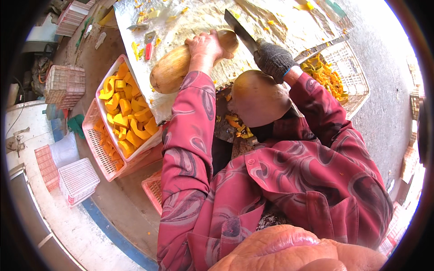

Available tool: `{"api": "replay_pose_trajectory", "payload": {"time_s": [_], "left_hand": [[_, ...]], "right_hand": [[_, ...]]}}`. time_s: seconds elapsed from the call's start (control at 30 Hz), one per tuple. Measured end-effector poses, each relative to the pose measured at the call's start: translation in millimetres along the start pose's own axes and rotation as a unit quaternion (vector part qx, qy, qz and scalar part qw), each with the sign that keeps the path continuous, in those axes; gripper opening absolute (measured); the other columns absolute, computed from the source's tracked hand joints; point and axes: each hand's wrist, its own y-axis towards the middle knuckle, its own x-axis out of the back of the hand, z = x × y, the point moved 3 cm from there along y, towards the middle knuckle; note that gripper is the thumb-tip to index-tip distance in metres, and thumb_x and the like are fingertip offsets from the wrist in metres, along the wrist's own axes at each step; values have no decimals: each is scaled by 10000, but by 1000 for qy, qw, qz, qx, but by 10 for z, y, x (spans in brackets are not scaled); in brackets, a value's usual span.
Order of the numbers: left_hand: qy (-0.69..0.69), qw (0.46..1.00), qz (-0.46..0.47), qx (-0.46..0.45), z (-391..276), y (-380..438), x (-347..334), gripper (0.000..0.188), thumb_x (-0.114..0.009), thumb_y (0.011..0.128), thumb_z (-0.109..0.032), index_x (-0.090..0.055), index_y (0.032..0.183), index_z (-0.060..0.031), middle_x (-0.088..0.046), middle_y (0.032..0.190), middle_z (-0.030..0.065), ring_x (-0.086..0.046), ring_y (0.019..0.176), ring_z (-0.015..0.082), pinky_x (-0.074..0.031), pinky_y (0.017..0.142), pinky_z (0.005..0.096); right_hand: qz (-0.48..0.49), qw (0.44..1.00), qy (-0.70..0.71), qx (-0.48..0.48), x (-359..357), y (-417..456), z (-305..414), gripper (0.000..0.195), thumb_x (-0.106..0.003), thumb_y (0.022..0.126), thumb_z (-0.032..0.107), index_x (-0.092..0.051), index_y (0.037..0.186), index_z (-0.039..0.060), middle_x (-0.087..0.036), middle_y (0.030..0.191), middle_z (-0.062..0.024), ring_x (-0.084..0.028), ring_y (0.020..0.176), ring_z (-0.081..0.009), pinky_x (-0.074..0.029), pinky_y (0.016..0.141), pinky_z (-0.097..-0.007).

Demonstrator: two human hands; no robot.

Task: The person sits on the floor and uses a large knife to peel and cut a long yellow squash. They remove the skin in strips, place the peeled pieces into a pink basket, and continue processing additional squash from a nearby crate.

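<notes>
My bare left hand [207,47] grips the top of a long tan butternut-type pumpkin [171,73], which lies on the sheet-covered table [190,18]. In a dark knitted glove, my right hand [275,58] is closed around the handle of a broad-bladed knife [240,31]. The blade angles up and away, apart from the pumpkin's narrower end. Close below the right hand, at my lap, is a large rounded tan squash [259,98] whose surface looks blurred. A red-handled peeler or small cutter [148,50] rests on the sheet, left of the left hand.
At left, a crate [110,73] of yellow pumpkin chunks [125,106] sits atop another crate [101,162] with orange pieces. A white crate [359,78] at right holds peelings [325,79]. Stacked baskets [78,179] stand on the floor further left. Another metal blade [138,27] lies on the sheet.
</notes>
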Motion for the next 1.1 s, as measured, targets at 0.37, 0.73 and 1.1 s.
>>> {"api": "replay_pose_trajectory", "payload": {"time_s": [0.37, 0.73, 1.1], "left_hand": [[-11, 1000, 7, -12, 20, 42, -57, 1058, -825, 622, -653, -435, 1460, -138, -597, 1352, 173, -560, 1275, 348, -306, 1074, 675], [-7, 1000, 17, -19, 36, 28, -24, 1071, -822, 638, -638, -409, 1479, -119, -583, 1373, 184, -547, 1288, 352, -303, 1079, 677], [-5, 999, -1, -35, 69, 166, -60, 994, -819, 616, -687, -510, 1385, -139, -647, 1304, 129, -612, 1226, 300, -377, 1060, 551]], "right_hand": [[78, 996, 40, -35, 139, 47, 64, 310, -514, 923, 287, -560, 1026, -2, -639, 851, -295, -635, 840, -478, -491, 749, -541], [157, 981, 68, -91, 152, 291, -5, 325, -531, 905, 276, -616, 993, -25, -661, 826, -272, -677, 814, -428, -525, 735, -489], [250, 960, 112, -62, 142, 547, 96, 451, -474, 982, 378, -631, 859, -27, -577, 580, -121, -587, 526, -233, -459, 561, -422]]}}
